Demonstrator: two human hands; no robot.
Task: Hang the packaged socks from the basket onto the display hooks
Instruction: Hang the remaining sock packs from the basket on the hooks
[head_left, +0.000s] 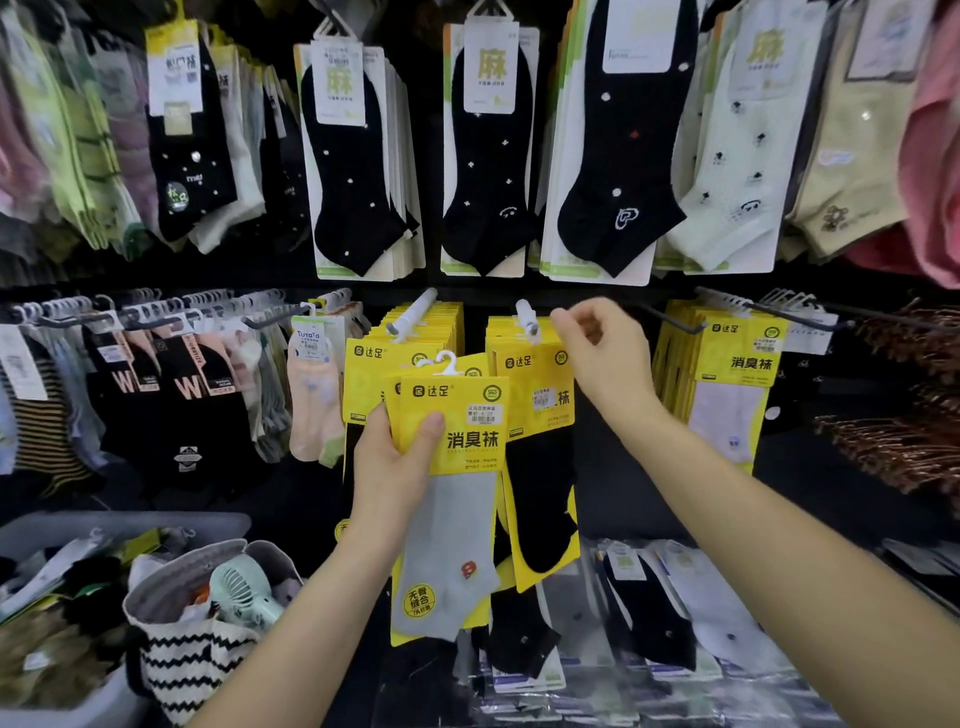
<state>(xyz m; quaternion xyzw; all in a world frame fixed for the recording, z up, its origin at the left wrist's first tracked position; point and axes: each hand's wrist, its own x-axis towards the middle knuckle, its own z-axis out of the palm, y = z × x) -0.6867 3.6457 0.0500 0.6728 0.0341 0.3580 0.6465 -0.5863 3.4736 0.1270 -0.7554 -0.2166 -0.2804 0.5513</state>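
Observation:
My left hand (397, 457) grips a small stack of yellow-carded sock packs (449, 467), grey socks in front, with a white plastic hanger at the top. My right hand (597, 353) is raised at the top corner of a yellow pack of black socks (535, 415), fingers pinched by its hanger at the white-tipped display hook (525, 317). A second white-tipped hook (413, 314) to the left carries more yellow packs. The grey basket (124, 525) sits at the lower left with loose sock packs in it.
Black and pale socks hang in rows above. Dark socks hang on hooks at the left, and more yellow packs (732, 374) at the right. A zigzag-patterned bag (197, 654) with a small green fan sits beside the basket. Bagged socks lie on the shelf below.

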